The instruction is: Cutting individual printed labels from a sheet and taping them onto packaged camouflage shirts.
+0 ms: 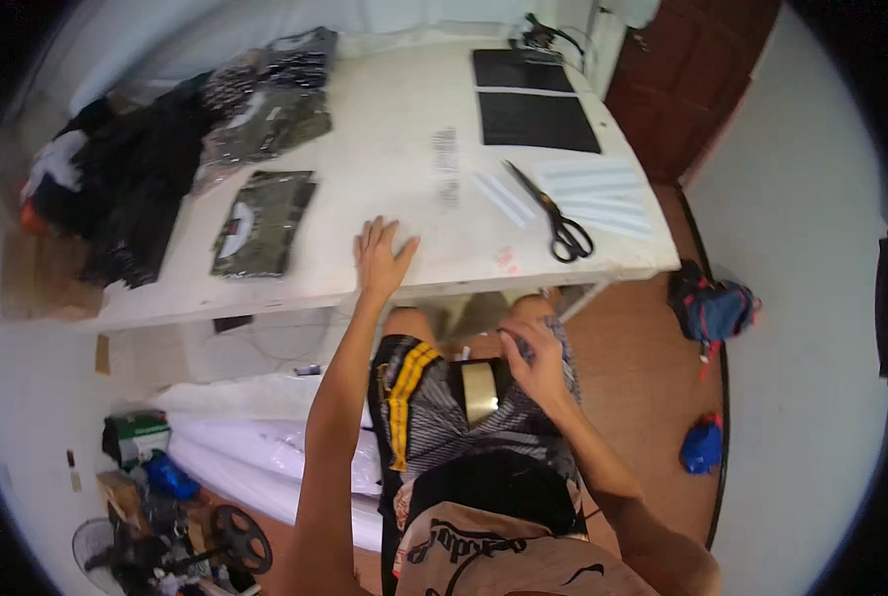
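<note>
My left hand (383,257) lies palm down near the front edge of the white table (399,149), fingers slightly spread and holding nothing visible. Left of it is a folded camouflage garment in a clear plastic bag (261,223). My right hand (537,357) is over my right thigh with its fingers curled; whether anything small is between them cannot be made out. Just left of that hand, a roll of tape (480,391) rests between my thighs. Black-handled scissors (552,212) lie on the table's right part, blades pointing away, beside white strips (593,194).
Two black flat pieces (537,121) lie at the back right. Bagged garments (273,112) and a heap of black cloth (146,171) cover the back left. Below, white plastic-wrapped rolls (273,447) and a fan (101,551) stand left; a blue backpack (716,309) sits by the right wall.
</note>
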A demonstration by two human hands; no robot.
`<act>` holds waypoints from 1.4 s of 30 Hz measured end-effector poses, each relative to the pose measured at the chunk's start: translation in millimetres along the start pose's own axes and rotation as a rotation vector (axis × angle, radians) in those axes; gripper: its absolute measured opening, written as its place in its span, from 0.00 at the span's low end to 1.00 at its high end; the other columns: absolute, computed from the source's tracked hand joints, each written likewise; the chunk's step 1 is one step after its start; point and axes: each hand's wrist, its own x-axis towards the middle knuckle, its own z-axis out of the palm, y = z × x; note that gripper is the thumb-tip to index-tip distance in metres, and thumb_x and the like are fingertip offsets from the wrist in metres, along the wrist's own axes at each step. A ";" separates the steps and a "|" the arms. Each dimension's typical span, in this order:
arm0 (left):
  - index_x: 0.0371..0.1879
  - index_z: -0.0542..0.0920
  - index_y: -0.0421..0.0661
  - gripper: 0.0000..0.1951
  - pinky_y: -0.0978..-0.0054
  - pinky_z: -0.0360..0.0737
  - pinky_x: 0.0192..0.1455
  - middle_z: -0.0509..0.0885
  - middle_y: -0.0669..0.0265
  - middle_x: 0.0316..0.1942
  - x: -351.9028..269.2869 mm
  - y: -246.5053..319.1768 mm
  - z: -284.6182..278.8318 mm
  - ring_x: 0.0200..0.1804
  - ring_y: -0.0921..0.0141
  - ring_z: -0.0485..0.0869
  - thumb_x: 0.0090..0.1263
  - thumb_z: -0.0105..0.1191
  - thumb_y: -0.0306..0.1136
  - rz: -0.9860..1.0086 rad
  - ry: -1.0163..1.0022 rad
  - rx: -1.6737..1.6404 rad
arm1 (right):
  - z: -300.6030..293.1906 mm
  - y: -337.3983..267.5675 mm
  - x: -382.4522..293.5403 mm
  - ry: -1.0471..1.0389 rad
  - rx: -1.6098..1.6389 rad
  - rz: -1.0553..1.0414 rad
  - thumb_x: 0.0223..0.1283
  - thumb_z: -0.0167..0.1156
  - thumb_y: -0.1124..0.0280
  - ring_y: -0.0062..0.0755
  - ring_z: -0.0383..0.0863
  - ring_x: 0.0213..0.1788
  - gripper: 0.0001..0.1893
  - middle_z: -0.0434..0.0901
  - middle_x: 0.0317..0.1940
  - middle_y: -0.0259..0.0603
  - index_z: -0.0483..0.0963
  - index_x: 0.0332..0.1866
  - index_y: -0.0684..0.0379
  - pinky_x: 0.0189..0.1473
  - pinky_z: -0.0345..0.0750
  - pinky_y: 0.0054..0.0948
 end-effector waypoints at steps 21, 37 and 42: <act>0.50 0.75 0.38 0.22 0.73 0.80 0.44 0.82 0.61 0.41 -143.3 77.5 18.1 0.43 0.71 0.81 0.71 0.56 0.45 -0.928 0.000 -1.306 | 61.5 30.7 90.9 -0.381 -0.330 -0.422 0.54 0.62 0.50 0.48 0.64 0.69 0.33 0.75 0.59 0.49 0.70 0.61 0.63 0.70 0.55 0.51; 0.41 0.79 0.44 0.06 0.77 0.81 0.45 0.84 0.67 0.39 -118.1 118.9 -4.0 0.42 0.72 0.84 0.68 0.58 0.27 -0.745 0.163 -1.517 | -42.4 103.5 113.8 0.076 -0.610 0.076 0.50 0.58 0.80 0.54 0.78 0.47 0.20 0.79 0.44 0.54 0.75 0.52 0.67 0.49 0.76 0.43; 0.41 0.80 0.44 0.06 0.76 0.81 0.45 0.84 0.66 0.39 -107.1 159.5 -26.1 0.42 0.72 0.84 0.68 0.57 0.27 -0.644 0.152 -1.535 | -47.1 100.4 124.7 -0.080 -0.421 0.320 0.52 0.57 0.82 0.50 0.83 0.39 0.14 0.83 0.38 0.50 0.79 0.45 0.69 0.44 0.79 0.37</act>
